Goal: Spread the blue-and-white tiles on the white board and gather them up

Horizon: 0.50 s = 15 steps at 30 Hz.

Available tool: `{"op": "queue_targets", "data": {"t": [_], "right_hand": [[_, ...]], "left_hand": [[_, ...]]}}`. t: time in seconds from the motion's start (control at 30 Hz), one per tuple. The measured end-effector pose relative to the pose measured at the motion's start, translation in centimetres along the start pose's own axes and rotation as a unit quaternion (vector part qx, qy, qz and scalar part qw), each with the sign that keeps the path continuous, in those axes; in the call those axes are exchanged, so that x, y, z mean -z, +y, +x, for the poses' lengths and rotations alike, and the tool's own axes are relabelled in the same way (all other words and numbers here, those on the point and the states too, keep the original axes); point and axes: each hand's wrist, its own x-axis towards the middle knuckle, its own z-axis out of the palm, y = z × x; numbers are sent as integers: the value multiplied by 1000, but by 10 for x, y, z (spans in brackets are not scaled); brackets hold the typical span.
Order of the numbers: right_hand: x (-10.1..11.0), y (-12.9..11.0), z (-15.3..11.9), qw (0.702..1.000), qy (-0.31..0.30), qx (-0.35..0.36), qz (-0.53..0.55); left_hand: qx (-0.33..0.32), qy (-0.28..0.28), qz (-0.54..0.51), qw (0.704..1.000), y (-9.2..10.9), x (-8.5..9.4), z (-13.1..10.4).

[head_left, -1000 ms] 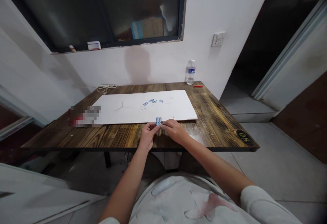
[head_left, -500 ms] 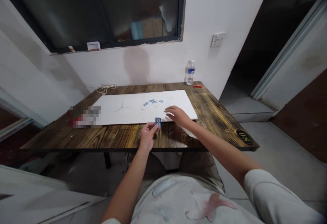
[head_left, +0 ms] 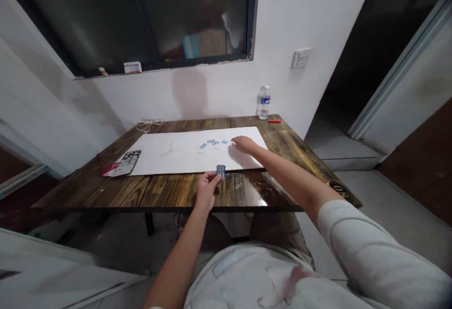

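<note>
My left hand pinches a small flat blue piece with pale window-like panels, just in front of the white sheet's near edge. Over the right part of the white sheet, my right hand has its fingers drawn together. Whatever lies between those fingertips is hidden or too small to make out. Several small blue-and-white pieces lie in a rough arc on the sheet, left of my right fingertips. Thin dark pencil-like lines mark the sheet's left half.
A wooden table carries the sheet. At its left lie a dark patterned phone-like item and a red-handled tool. Along the back are a white cable, a water bottle and a red pen-like stick.
My right hand has moved forward over the sheet, toward the rightmost blue piece, and its fingers have closed together. My left hand keeps its piece in nearly the same place.
</note>
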Motion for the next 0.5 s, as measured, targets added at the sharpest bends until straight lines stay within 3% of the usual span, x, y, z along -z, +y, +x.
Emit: {"op": "queue_targets", "data": {"t": [0.3,0.5], "right_hand": [[-4,6,8,998,-34,43,-37],[-10,5,15,997,-41,36,-51]], "left_hand": [[0,-5,-5,1000,-2,1,-1],[1,-3,-6,1000,-3,1,-1]]}}
